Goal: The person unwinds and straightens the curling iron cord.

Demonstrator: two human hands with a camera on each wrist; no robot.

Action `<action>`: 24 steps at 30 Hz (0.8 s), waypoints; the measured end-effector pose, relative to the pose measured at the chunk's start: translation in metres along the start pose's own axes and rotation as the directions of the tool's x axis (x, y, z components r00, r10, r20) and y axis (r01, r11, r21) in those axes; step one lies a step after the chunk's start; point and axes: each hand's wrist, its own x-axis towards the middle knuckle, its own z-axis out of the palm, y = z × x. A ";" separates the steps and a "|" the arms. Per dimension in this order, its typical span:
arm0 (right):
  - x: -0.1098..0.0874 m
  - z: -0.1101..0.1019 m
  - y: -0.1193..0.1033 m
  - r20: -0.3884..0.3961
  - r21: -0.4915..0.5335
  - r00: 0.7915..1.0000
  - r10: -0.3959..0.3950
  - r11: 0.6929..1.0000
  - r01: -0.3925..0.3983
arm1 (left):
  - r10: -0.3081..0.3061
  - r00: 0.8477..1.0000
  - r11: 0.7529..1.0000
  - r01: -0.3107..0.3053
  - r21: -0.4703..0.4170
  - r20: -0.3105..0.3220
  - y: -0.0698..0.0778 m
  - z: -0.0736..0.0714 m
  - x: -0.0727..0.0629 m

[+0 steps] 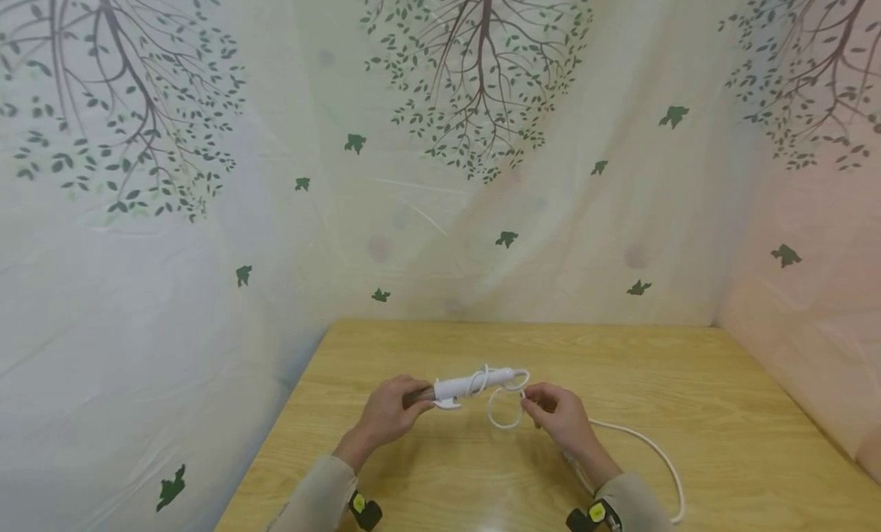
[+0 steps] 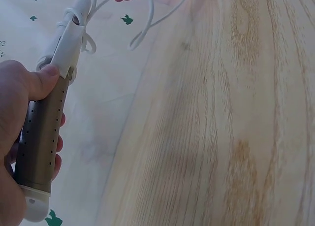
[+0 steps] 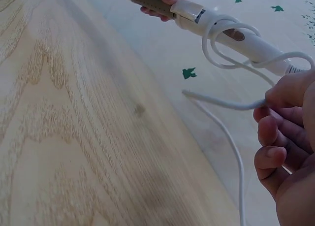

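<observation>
A curling iron (image 1: 457,387) with a white handle and a brown barrel dotted with small holes is held up over the table. My left hand (image 1: 388,411) grips it round the barrel (image 2: 42,132), the thumb up against the white clamp lever (image 2: 68,48). Loops of the white cord (image 3: 242,107) wind loosely about the handle. Between thumb and forefinger, my right hand (image 1: 563,419) pinches this cord a little beyond the handle's end; its other fingers are curled. A round loop of cord hangs between the hands in the head view.
The cord's slack runs past the right wrist and curves over the wooden table (image 1: 743,440) toward its near side. A pale curtain (image 1: 440,211) printed with trees and green birds stands behind the table and along both sides. Dark wrist cameras (image 1: 365,510) sit by the sleeves.
</observation>
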 end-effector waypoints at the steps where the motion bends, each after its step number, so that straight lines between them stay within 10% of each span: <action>1: 0.000 0.000 0.001 -0.004 -0.013 1.000 -0.005 1.000 0.005 | 0.000 1.000 1.000 0.000 0.001 0.000 0.000 0.000 0.000; 10: -0.010 -0.010 0.009 0.119 -0.229 0.984 -0.134 0.961 0.158 | 0.007 1.000 1.000 -0.006 0.012 -0.022 -0.006 0.000 -0.002; 24: -0.021 -0.026 0.003 0.247 -0.193 0.921 -0.302 0.916 0.352 | -0.041 0.998 0.999 0.042 0.022 -0.048 -0.010 -0.001 -0.003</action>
